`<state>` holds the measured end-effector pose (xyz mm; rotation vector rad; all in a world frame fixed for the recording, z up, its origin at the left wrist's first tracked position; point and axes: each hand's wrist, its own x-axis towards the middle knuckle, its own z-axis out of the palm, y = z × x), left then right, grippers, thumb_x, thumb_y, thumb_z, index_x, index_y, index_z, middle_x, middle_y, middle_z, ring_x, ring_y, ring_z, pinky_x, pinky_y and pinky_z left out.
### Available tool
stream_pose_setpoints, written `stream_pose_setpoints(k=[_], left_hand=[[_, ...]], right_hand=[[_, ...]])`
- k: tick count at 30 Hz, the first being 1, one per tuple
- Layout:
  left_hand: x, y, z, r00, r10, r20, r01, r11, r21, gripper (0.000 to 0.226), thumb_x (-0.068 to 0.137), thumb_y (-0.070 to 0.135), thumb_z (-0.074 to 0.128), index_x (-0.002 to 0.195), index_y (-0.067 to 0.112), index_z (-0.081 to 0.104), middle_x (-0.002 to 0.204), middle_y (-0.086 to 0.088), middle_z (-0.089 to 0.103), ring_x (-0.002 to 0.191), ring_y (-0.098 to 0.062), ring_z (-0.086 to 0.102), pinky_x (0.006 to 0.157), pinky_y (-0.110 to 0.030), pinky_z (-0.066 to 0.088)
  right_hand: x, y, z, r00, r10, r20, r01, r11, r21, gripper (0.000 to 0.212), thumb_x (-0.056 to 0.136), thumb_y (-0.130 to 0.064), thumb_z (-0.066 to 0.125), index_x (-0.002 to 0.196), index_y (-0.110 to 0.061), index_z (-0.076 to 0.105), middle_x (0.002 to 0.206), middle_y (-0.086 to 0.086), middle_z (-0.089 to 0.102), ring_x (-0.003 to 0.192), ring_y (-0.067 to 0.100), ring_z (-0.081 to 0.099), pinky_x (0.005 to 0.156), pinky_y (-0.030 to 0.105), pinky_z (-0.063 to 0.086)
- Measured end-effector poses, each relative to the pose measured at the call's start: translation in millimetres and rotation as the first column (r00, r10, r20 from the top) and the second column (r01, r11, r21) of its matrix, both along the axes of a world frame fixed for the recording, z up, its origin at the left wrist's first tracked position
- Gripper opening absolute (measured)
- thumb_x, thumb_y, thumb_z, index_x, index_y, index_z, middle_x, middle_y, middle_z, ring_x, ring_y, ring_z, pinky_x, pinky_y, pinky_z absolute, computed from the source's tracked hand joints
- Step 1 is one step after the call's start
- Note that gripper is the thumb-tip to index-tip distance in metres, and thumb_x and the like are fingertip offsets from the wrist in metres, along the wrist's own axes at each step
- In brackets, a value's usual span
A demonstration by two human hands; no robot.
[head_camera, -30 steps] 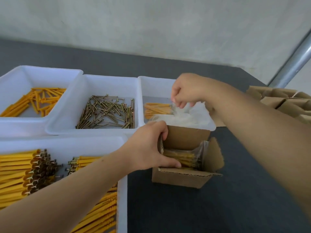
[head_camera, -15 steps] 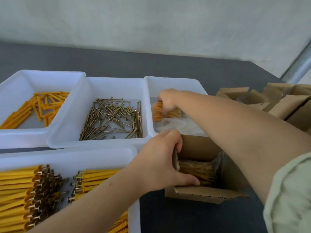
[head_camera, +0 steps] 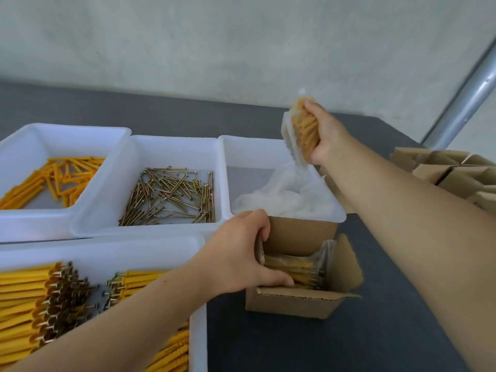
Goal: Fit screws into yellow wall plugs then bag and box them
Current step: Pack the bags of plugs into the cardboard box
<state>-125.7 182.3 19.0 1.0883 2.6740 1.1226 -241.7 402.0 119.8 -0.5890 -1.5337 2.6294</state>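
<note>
Dark grey surface (head_camera: 295, 345) below a pale wall; since half a second ago right hand (head_camera: 323, 136) has lifted a filled bag (head_camera: 300, 130) out of the tray (head_camera: 257, 151) at 1 o'clock, fingers wrapped round it; boxing likely next; left hand (head_camera: 239, 257) grips the open box (head_camera: 303, 302) wall, one bag already inside.

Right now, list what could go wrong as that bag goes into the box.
1. The right hand grips the filled bag high above the white tray; a loose grip could drop it among the empty bags.
2. The cardboard box already holds a bag, so the new one may sit proud or jam.
3. The left hand holds only one flap; the others could catch the bag.
</note>
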Motion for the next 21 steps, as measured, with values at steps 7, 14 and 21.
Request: stream_pose_setpoints(k=[7, 14, 21], left_hand=[[4, 0, 4, 1.000, 0.009, 0.001, -0.009, 1.000, -0.004, 0.065, 0.051, 0.061, 0.087, 0.082, 0.028, 0.042, 0.085, 0.007, 0.055, 0.078, -0.015, 0.051, 0.061, -0.031, 0.045], [5, 0, 2, 0.999, 0.016, 0.031, -0.016, 1.000, 0.009, 0.070, 0.049, 0.058, 0.090, 0.101, 0.030, 0.053, 0.099, 0.012, 0.060, 0.094, -0.010, 0.059, 0.073, -0.031, 0.055], [3, 0, 4, 0.996, -0.030, 0.088, 0.024, 0.997, 0.077, 0.075, 0.047, 0.059, 0.089, 0.107, 0.034, 0.054, 0.104, 0.021, 0.059, 0.098, -0.002, 0.059, 0.070, -0.012, 0.052]], right_hand=[[61, 5, 2, 0.975, 0.206, 0.079, -0.213, 0.972, 0.098, 0.056, 0.086, -0.032, 0.071, 0.134, -0.006, 0.059, 0.130, 0.011, 0.065, 0.117, 0.022, 0.065, 0.082, 0.032, 0.059], [131, 4, 1, 0.839, 0.544, 0.015, -0.410, 0.614, 0.675, 0.050, 0.068, -0.008, 0.079, 0.115, -0.012, 0.064, 0.103, 0.008, 0.075, 0.099, 0.024, 0.073, 0.083, 0.039, 0.060], [158, -27, -19, 0.721, 0.424, 0.548, -0.302, -0.520, 0.799, 0.031, 0.077, -0.031, 0.079, 0.085, -0.035, 0.049, 0.087, -0.011, 0.056, 0.081, 0.009, 0.055, 0.061, 0.022, 0.040]])
